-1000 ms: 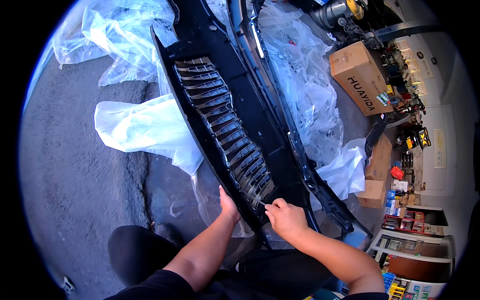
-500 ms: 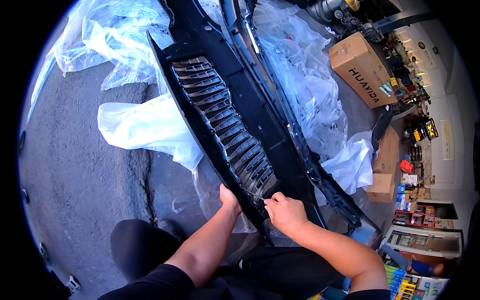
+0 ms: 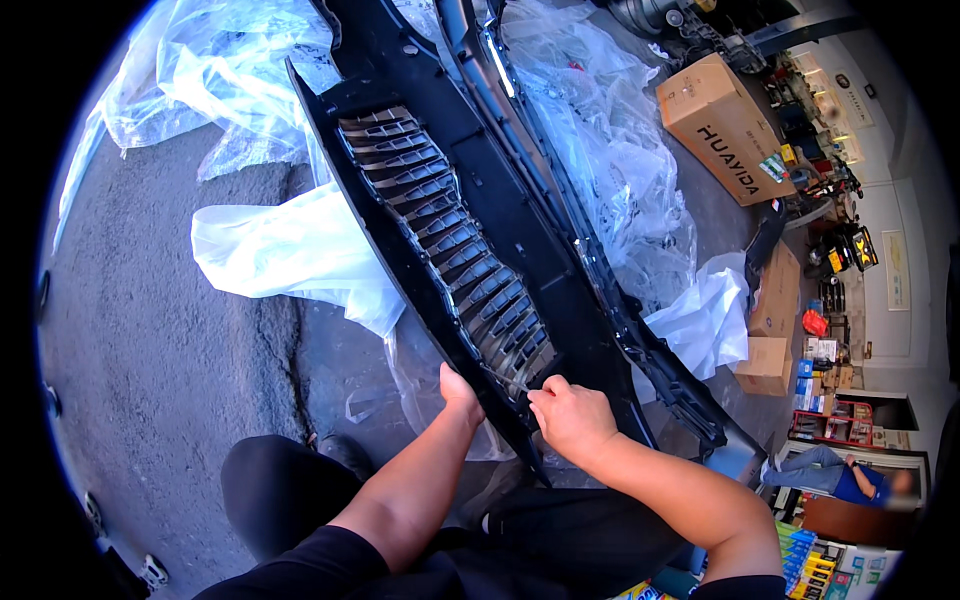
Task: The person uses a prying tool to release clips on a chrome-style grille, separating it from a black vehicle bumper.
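A long black car bumper cover (image 3: 500,190) stretches from the top of the view down toward my knees, its inner side facing me. Set into it is a slatted grille (image 3: 455,240) with grey ribs and a shiny edge. My left hand (image 3: 462,397) is closed round the bumper's near left edge, its fingers partly hidden behind it. At the near end of the grille, my right hand (image 3: 574,420) is pinched, thumb against fingers. A thin pale line runs from the grille to these fingertips; whether it is a tool or a strip of trim is unclear.
Crumpled clear plastic sheeting (image 3: 240,70) lies beyond and on both sides of the bumper. A white foam bag (image 3: 290,250) rests on the grey floor at left. Cardboard boxes (image 3: 715,125), shelved goods and a person in blue (image 3: 840,480) are at right.
The view has shifted slightly, and the person at far right has come more fully into sight. Both hands keep nearly the same places on the bumper, the right one still pinched.
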Tool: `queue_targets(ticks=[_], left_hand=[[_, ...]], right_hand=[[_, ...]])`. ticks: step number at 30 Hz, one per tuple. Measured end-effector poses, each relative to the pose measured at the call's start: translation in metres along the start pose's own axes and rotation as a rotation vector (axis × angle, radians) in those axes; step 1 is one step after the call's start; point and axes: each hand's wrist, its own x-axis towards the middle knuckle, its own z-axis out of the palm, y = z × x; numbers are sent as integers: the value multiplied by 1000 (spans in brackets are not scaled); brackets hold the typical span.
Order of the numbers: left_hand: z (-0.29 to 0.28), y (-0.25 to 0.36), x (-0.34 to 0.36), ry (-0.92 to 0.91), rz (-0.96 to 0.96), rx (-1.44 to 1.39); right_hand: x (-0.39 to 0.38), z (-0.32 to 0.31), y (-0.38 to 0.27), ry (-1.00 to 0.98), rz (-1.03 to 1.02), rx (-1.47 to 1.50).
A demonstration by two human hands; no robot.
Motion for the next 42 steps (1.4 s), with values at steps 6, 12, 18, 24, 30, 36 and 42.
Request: queue_targets(ticks=[6, 12, 18, 24, 30, 36, 42], left_hand=[[-4, 0, 4, -18, -19, -22], [1, 1, -3, 13, -11, -3], [-3, -1, 3, -3, -35, 2], [-15, 2, 10, -108, -82, 46], [-2, 2, -5, -90, -34, 15], [-9, -5, 10, -43, -16, -32], [-8, -6, 12, -68, -5, 12]], right_hand=[[-1, 0, 1, -15, -6, -8], [6, -8, 0, -8, 231, 164], [25, -14, 19, -167, 595, 542], [24, -18, 10, -132, 431, 354], [15, -7, -17, 77, -314, -421], [7, 6, -21, 68, -543, -740], [12, -6, -18, 46, -774, -908]])
